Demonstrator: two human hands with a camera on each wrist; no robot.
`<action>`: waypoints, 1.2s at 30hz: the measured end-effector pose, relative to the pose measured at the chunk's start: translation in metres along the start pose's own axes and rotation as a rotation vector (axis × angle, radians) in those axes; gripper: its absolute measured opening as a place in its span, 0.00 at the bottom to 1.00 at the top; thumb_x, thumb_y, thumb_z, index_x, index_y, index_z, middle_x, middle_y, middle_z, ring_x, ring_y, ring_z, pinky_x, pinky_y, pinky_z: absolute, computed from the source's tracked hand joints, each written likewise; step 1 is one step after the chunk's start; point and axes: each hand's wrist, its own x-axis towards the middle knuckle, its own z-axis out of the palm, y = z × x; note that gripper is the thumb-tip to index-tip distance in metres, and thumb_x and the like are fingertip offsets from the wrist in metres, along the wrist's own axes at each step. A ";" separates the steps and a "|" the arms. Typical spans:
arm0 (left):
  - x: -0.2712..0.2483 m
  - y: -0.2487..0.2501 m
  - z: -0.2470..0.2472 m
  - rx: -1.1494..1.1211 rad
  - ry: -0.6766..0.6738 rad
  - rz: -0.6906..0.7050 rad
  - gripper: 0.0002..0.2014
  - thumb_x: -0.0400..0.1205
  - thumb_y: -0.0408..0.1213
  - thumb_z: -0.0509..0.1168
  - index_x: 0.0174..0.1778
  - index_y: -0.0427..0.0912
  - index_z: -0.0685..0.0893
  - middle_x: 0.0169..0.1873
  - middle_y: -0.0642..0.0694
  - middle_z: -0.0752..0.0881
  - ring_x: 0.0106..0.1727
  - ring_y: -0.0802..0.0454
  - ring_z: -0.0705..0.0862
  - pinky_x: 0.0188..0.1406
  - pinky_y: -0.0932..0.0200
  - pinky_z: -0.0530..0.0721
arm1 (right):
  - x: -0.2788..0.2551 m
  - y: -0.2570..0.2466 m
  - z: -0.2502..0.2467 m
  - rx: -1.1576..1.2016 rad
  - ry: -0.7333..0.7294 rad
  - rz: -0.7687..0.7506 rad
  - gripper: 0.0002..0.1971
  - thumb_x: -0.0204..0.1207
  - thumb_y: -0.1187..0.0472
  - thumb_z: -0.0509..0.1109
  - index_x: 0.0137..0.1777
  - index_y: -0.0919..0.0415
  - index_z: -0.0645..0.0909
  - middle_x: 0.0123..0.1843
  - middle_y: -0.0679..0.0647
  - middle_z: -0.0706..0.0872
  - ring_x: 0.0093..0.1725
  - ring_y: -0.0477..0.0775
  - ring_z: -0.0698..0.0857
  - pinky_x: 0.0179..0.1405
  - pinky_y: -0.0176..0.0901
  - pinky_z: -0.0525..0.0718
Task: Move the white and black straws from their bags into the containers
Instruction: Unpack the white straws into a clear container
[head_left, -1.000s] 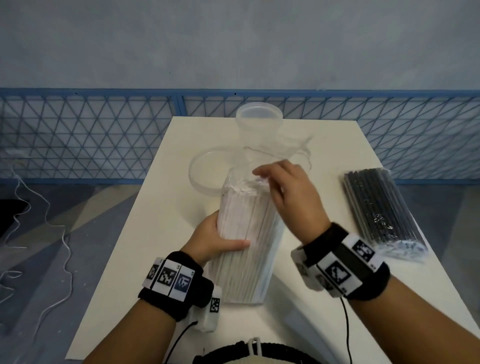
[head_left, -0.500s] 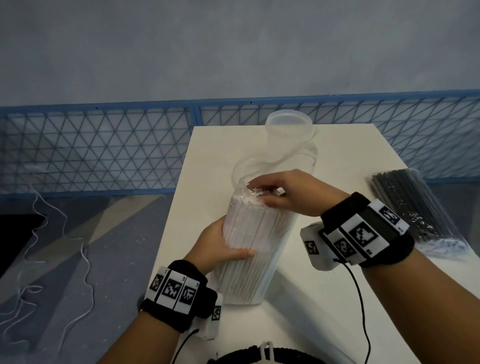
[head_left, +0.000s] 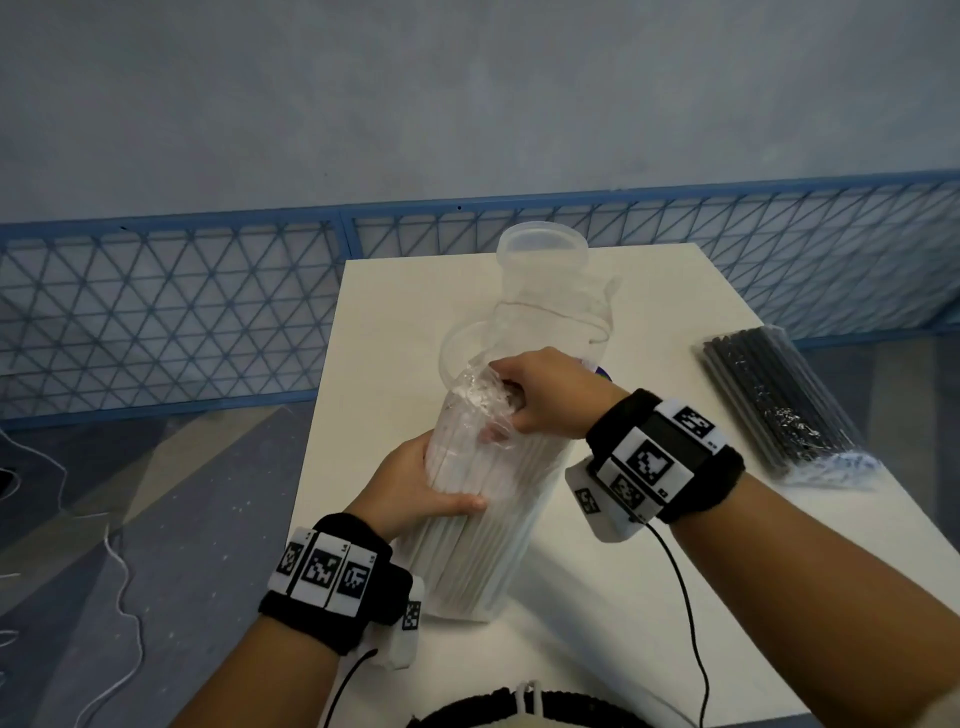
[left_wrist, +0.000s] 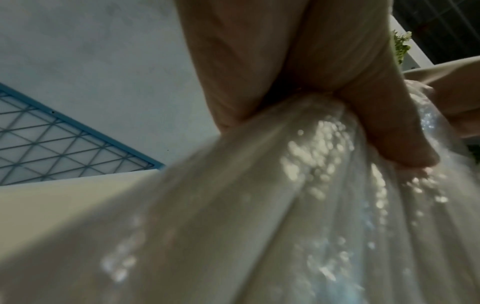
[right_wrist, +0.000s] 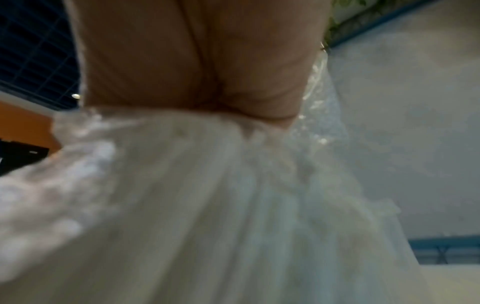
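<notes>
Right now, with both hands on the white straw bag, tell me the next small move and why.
Probably draw the right hand upward, pulling a bunch of white straws out of the bag's mouth. Its fingers are already curled into the open top, the left hand grips the bag upright on the table, and a clear container stands just behind, ready to take them.

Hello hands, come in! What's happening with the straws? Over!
Left hand grips white straw bag upright. Right hand clutches bag top. Black straws still bagged. Nothing blocking.
</notes>
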 end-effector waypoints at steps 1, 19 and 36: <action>0.001 0.000 0.000 -0.002 -0.003 0.000 0.26 0.59 0.36 0.84 0.50 0.53 0.82 0.46 0.53 0.89 0.50 0.61 0.87 0.48 0.66 0.83 | 0.002 0.003 0.001 0.023 0.029 -0.012 0.15 0.69 0.67 0.68 0.28 0.57 0.64 0.26 0.51 0.69 0.33 0.57 0.69 0.27 0.35 0.64; 0.011 0.002 -0.004 0.011 0.039 -0.003 0.25 0.62 0.34 0.83 0.49 0.57 0.81 0.45 0.56 0.88 0.46 0.68 0.87 0.46 0.71 0.83 | 0.022 0.020 0.007 0.142 0.058 0.025 0.13 0.68 0.61 0.76 0.39 0.71 0.78 0.30 0.61 0.77 0.32 0.55 0.71 0.33 0.44 0.65; 0.013 -0.004 -0.003 -0.015 0.071 -0.019 0.26 0.61 0.41 0.84 0.51 0.54 0.80 0.50 0.53 0.88 0.52 0.59 0.86 0.49 0.65 0.86 | 0.017 0.040 0.001 0.645 0.476 0.206 0.16 0.67 0.50 0.78 0.52 0.54 0.82 0.40 0.42 0.84 0.36 0.38 0.81 0.32 0.19 0.75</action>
